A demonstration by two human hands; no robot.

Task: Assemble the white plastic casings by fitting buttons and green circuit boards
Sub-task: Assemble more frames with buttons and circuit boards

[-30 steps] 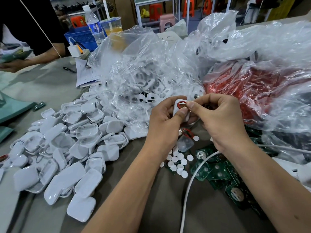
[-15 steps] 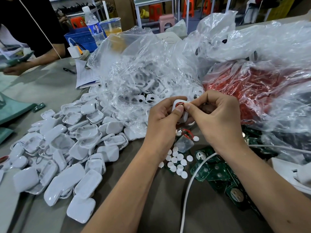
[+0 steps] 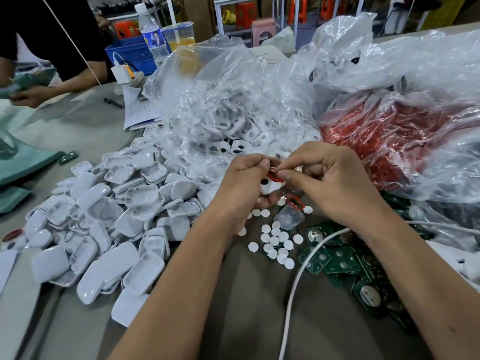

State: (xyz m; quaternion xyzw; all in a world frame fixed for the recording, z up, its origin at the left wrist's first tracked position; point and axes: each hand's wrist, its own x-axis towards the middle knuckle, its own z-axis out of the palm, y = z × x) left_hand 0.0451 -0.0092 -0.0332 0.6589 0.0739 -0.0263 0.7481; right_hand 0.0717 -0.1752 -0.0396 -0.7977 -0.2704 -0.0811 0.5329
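Note:
My left hand (image 3: 240, 184) grips a white plastic casing (image 3: 268, 187) with a dark round hole, held above the table. My right hand (image 3: 330, 183) pinches a red ring-shaped piece (image 3: 274, 175) at the top of that casing. Under the hands lie several small white round buttons (image 3: 275, 241) and a small clear bag (image 3: 289, 216) with a red tie. Green circuit boards (image 3: 340, 261) are heaped to the right of the buttons. A big pile of white casing halves (image 3: 111, 216) covers the table on the left.
A clear bag of white casings (image 3: 228, 105) and a bag of red parts (image 3: 389, 141) stand behind my hands. A white cable (image 3: 298, 287) crosses the boards. Another person's hands (image 3: 28, 94) work at the far left. A bottle (image 3: 150, 32), blue basket and papers stand behind.
The casing has tilted in my left hand so that its dark hole now shows. My right fingers have shifted along the red ring. Both hands stay in about the same place.

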